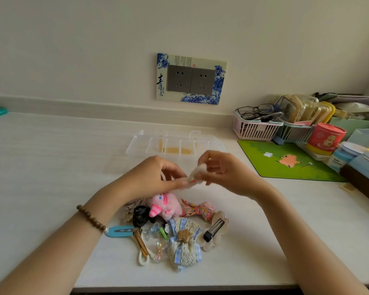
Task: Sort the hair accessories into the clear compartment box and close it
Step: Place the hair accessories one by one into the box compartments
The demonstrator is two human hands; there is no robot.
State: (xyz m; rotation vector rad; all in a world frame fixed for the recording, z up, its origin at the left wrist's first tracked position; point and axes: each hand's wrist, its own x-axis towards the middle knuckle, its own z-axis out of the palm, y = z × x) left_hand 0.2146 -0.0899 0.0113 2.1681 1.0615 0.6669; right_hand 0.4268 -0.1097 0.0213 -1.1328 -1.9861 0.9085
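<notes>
A clear compartment box (175,143) lies open on the white table, its lid flat in front of it. My left hand (156,177) and my right hand (224,171) both pinch a small white fluffy hair accessory (197,172) above the table, just in front of the box. Below my hands is a pile of accessories: a pink plush clip (164,206), a floral bow (198,209), a black scrunchie (141,216), a blue snap clip (120,231), a lace and gingham bow (184,241), and a beige clip with a black bar (214,229).
A green mat (285,162) lies to the right. Behind it stand a pink basket (253,128) with glasses, a red tub (326,138) and other clutter. A wall socket panel (191,78) is behind the box.
</notes>
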